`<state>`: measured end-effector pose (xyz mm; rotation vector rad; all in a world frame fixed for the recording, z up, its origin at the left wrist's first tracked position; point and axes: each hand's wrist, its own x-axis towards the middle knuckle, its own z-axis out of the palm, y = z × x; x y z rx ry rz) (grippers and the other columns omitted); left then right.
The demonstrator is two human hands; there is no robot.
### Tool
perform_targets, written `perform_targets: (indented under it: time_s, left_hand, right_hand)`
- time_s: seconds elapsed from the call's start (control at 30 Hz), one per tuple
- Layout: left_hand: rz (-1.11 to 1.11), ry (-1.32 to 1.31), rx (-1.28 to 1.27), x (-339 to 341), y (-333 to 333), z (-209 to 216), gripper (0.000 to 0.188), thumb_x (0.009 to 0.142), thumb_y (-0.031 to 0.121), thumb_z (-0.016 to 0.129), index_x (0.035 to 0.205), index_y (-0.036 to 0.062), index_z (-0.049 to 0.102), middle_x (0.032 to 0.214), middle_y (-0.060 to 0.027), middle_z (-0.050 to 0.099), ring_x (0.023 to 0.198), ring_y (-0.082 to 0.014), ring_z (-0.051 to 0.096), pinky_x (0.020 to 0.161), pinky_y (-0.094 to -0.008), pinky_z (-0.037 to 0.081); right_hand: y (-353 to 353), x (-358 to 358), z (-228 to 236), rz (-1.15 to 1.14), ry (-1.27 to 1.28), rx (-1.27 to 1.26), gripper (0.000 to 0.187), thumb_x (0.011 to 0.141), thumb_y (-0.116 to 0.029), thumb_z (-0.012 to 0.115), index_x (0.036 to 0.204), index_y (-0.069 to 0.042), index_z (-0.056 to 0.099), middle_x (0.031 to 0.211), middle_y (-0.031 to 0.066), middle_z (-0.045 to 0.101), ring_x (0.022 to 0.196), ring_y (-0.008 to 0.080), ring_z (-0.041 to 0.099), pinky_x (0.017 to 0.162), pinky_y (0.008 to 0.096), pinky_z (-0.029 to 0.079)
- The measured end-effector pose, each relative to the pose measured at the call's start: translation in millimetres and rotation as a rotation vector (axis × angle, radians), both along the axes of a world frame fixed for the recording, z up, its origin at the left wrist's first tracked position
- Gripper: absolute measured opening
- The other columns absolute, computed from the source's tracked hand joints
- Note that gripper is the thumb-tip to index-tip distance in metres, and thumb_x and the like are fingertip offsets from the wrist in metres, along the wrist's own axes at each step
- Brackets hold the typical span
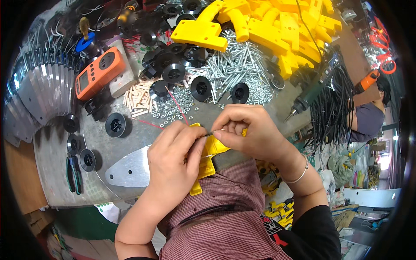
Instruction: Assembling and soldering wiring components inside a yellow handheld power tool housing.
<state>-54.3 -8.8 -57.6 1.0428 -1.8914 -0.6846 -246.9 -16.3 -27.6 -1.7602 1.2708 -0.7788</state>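
My left hand (pixel 174 151) is closed in a pinch above a yellow plastic tool housing (pixel 207 168) at the table's near edge. Opposite it, my right hand (pixel 251 130) also pinches, its thumb and forefinger nearly meeting the left fingertips. Between them shows a small thin dark piece (pixel 209 134); its kind is too small to tell. A silver metal plate (pixel 130 167) with holes extends left from under my left hand and the housing. Red wires (pixel 177 105) stick out just beyond my left hand. My fingers hide part of the housing.
Screws (pixel 234 58), nuts (pixel 167 106) and black spools (pixel 116 125) lie beyond my hands. Yellow housings (pixel 277 30) are heaped at the back. An orange multimeter (pixel 99 73) and pliers (pixel 73 174) are left; a green power screwdriver (pixel 312 93) and black cables (pixel 331 99) right. Another person (pixel 368 117) sits far right.
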Motion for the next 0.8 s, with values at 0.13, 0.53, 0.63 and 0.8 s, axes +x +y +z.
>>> perform_targets:
  time_s: [0.13, 0.53, 0.63, 0.8]
  left_hand:
    - [0.018, 0.016, 0.036, -2, 1, 2, 0.010, 0.080, -0.005, 0.069, 0.089, -0.0007, 0.066, 0.078, -0.0082, 0.059, 0.064, -0.0190, 0.058, 0.057, -0.0283, 0.045]
    - [0.078, -0.018, 0.009, 22, 0, -2, 0.012, 0.073, -0.002, 0.071, 0.083, 0.0026, 0.067, 0.077, -0.0079, 0.059, 0.070, -0.0236, 0.058, 0.062, -0.0315, 0.047]
    - [0.100, 0.123, 0.141, 24, 4, -3, 0.010, 0.078, -0.002, 0.072, 0.086, 0.0009, 0.070, 0.079, -0.0038, 0.059, 0.072, -0.0125, 0.053, 0.060, -0.0237, 0.041]
    - [0.128, 0.033, 0.041, 28, 3, -3, 0.010, 0.073, -0.001, 0.072, 0.082, 0.0035, 0.069, 0.074, -0.0062, 0.058, 0.072, -0.0223, 0.053, 0.063, -0.0336, 0.043]
  right_hand:
    - [0, -4, 2, -0.022, -0.034, 0.078, 0.007, 0.081, -0.003, 0.071, 0.083, 0.001, 0.066, 0.070, 0.0015, 0.063, 0.065, 0.0022, 0.055, 0.059, 0.0208, 0.047]
    - [-5, -1, -9, 0.013, 0.105, -0.154, 0.008, 0.077, -0.002, 0.071, 0.083, -0.002, 0.066, 0.070, -0.0005, 0.054, 0.058, 0.0030, 0.049, 0.051, 0.0212, 0.040]
    - [3, 18, -15, 0.255, 0.369, -0.484, 0.020, 0.078, -0.020, 0.071, 0.091, -0.006, 0.065, 0.083, 0.0087, 0.053, 0.078, 0.0279, 0.058, 0.065, 0.0365, 0.048]
    - [3, 21, -7, 0.238, 0.499, -0.456, 0.017, 0.078, -0.017, 0.073, 0.090, -0.008, 0.067, 0.080, 0.0080, 0.052, 0.074, 0.0280, 0.057, 0.062, 0.0358, 0.047]
